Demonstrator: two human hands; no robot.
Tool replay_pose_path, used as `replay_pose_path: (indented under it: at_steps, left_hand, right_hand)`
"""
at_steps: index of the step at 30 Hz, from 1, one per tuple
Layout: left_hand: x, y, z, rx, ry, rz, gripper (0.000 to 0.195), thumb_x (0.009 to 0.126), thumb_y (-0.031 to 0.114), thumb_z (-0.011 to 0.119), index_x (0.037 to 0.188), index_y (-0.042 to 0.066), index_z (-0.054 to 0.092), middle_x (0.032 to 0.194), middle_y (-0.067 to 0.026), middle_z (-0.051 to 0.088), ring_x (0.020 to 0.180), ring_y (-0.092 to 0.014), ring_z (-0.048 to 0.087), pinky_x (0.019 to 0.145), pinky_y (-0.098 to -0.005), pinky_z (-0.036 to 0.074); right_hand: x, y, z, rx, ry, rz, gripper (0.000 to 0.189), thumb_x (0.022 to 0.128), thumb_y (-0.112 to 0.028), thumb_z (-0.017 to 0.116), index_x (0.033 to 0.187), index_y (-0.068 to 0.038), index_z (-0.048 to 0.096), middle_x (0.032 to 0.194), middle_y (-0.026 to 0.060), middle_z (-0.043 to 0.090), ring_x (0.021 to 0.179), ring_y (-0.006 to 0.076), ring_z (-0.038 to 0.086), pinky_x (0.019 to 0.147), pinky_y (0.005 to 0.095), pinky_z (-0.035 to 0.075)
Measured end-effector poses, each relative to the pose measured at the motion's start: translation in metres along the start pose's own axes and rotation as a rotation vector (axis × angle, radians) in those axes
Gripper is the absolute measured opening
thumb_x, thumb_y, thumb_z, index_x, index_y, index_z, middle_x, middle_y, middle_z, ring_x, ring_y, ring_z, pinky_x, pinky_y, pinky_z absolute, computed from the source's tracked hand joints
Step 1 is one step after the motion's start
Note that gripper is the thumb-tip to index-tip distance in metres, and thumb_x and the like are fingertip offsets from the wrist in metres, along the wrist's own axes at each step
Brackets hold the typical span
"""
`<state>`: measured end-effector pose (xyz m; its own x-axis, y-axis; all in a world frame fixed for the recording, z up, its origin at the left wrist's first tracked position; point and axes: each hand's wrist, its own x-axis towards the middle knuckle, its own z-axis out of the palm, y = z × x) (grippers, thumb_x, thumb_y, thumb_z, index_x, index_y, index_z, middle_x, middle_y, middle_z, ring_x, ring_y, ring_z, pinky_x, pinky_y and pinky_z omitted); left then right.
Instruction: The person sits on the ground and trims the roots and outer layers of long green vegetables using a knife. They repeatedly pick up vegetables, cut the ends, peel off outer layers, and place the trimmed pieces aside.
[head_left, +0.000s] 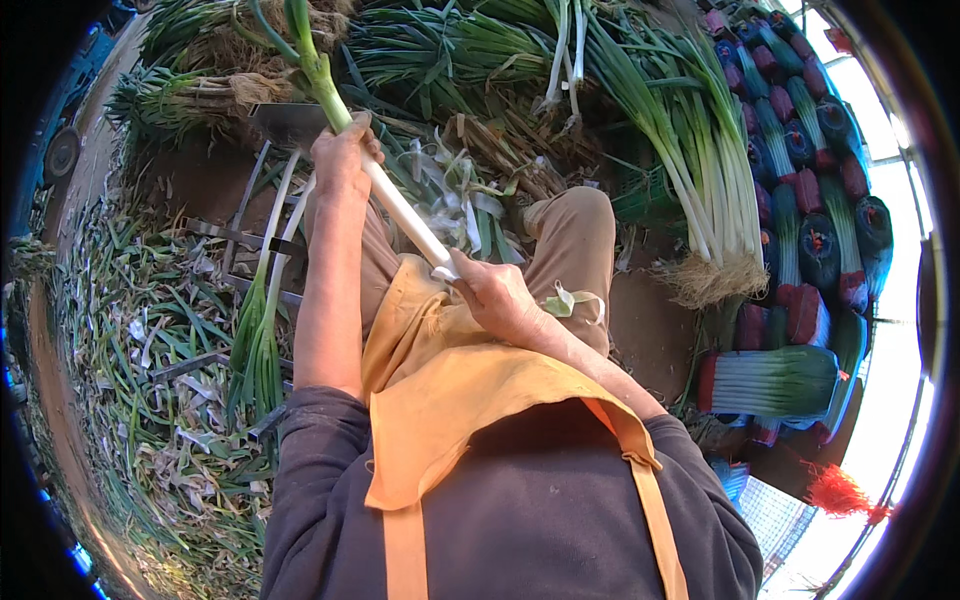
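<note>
A long green onion (405, 210) slants across my lap, its green leaves up and away from me and its white end towards my body. My left hand (345, 154) is closed around it, just below where the leaves branch. At the white end, my right hand (499, 296) grips the stalk with thumb and fingers; a loose white flap shows there. Left of my left forearm, two more green onions (262, 322) lie across a metal frame (234, 214), leaves towards me. A strip of peeled skin (574, 302) rests on my right knee.
Untrimmed onion bundles with roots (202, 94) lie at far left. Onions with roots (712, 195) lean over a green crate (643, 199). Wrapped onion bundles (772, 382) are stacked at right, near red ties (838, 491). Leaf scraps (172, 375) cover the left ground.
</note>
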<state>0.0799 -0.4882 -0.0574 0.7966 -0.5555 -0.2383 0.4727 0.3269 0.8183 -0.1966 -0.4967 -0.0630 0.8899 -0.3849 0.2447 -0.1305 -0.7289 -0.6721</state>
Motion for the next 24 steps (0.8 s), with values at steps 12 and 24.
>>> replay_pose_path:
  at_steps: [12, 24]
  left_hand:
    - [0.028, 0.020, -0.032, -0.046, 0.253, 0.036, 0.018, 0.085, 0.002, 0.065, 0.092, -0.001, 0.049, 0.065, -0.0059, 0.052, 0.049, -0.016, 0.051, 0.043, -0.0299, 0.043]
    - [0.025, 0.048, -0.055, -0.415, 0.139, 0.125, 0.016, 0.087, 0.010, 0.064, 0.085, 0.008, 0.049, 0.061, 0.0000, 0.045, 0.048, -0.012, 0.043, 0.046, -0.0294, 0.040]
  right_hand:
    - [-0.015, -0.003, -0.030, 1.082, 0.095, 0.576, 0.014, 0.089, -0.006, 0.056, 0.094, 0.001, 0.067, 0.075, 0.0057, 0.067, 0.064, 0.0110, 0.059, 0.059, 0.0244, 0.048]
    - [-0.044, 0.035, -0.096, 0.418, -0.124, 0.362, 0.080, 0.075, 0.007, 0.064, 0.147, -0.009, 0.033, 0.138, 0.0165, 0.050, 0.099, 0.0235, 0.062, 0.081, 0.0339, 0.051]
